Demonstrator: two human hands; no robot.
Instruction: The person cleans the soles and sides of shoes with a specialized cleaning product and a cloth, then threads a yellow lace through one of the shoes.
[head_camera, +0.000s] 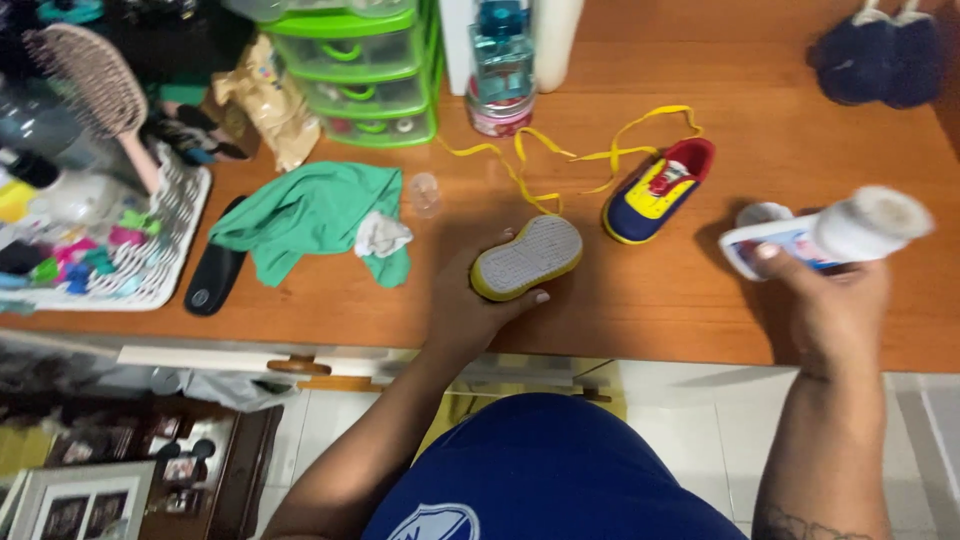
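My left hand (468, 300) grips a small child's shoe (526, 256) turned sole up, grey tread with a yellow rim, just above the wooden table (650, 300). A yellow lace (560, 160) trails from it across the table. Its mate (658, 190), navy, yellow and red, sits upright to the right. My right hand (832, 300) holds a white bottle (825, 235) with a fuzzy round applicator tip, tilted sideways over the table's right part. A small white cap (762, 213) lies just behind the bottle.
A green cloth (312, 215) with a white rag (382, 236) lies left of centre, a black insole (213, 270) beside it. A white basket (160, 240) with a hairbrush (95, 85), green drawers (360, 70), a blue bottle (500, 60) and dark slippers (880, 55) line the back.
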